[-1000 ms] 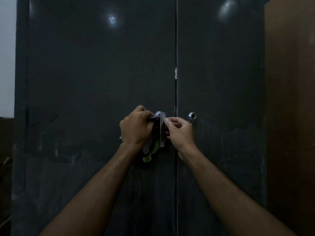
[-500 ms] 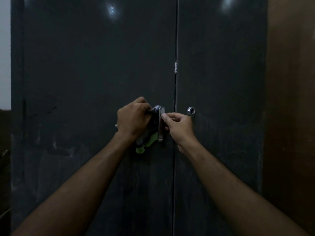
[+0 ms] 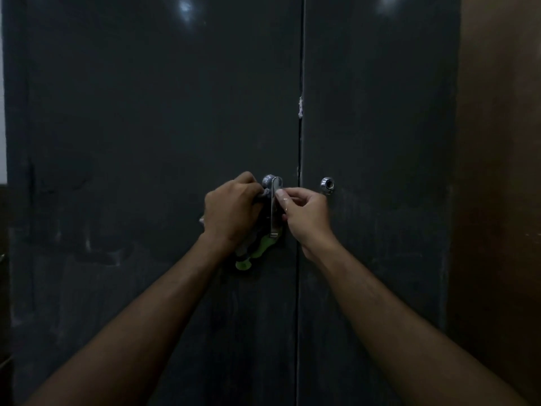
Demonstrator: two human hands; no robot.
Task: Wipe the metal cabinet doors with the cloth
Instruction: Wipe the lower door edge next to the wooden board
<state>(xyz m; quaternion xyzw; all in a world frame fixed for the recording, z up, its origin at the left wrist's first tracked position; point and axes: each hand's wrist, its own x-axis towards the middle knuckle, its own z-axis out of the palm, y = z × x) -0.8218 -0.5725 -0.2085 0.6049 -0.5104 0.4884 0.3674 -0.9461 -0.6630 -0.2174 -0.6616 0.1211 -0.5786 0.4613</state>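
Two dark grey metal cabinet doors, the left door (image 3: 152,127) and the right door (image 3: 377,118), fill the view, both closed with a thin seam between them. A chrome handle (image 3: 275,206) hangs vertically on the left door beside the seam. My left hand (image 3: 231,209) grips a cloth (image 3: 248,256) with green and grey patches, bunched against the handle's left side. Its lower end hangs below my wrist. My right hand (image 3: 307,215) pinches the handle from the right with thumb and curled fingers.
A round chrome keyhole (image 3: 327,183) sits on the right door just right of the seam. A small white fleck (image 3: 300,106) marks the seam higher up. A brown wooden panel (image 3: 500,171) borders the cabinet on the right. A pale wall strip (image 3: 2,112) shows at far left.
The view has shifted slightly, so hands and handle sit a little higher and left in frame. Both hands stay at the handle with the same grips.
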